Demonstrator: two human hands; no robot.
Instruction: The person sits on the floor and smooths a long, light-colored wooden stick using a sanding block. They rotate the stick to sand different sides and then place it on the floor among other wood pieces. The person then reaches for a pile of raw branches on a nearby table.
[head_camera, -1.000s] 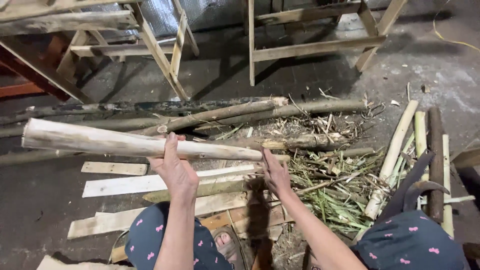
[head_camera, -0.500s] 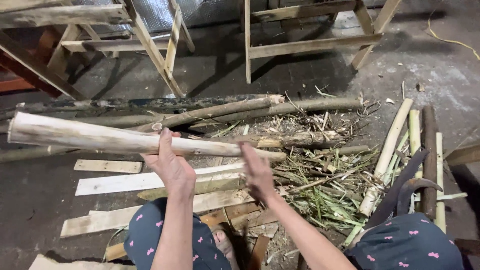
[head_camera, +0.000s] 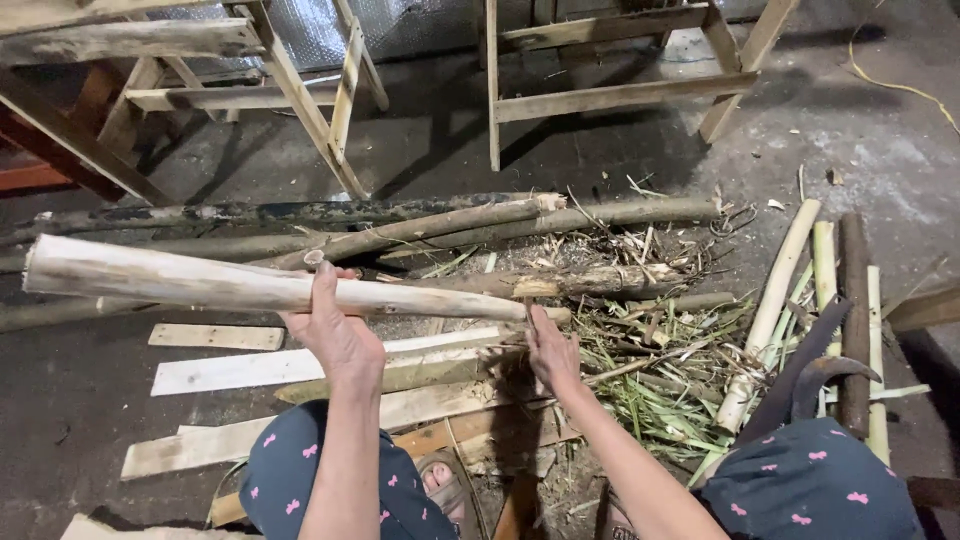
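Wrapped around a pale peeled pole (head_camera: 230, 285), the left hand (head_camera: 335, 335) holds it level above the floor planks (head_camera: 300, 365), fingers curled over the top. At the pole's near end the right hand (head_camera: 550, 350) pinches something thin, too small to identify.

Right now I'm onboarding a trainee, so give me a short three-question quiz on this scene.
1. True or false: the left hand grips the pale peeled pole.
2. Where is the right hand? A) at the pole's thinner end B) on the curved blade C) on a flat plank
3. Fill in: green and dry trimmings lie on the person's ___ side.

Key: 1 true; 2 A; 3 right.
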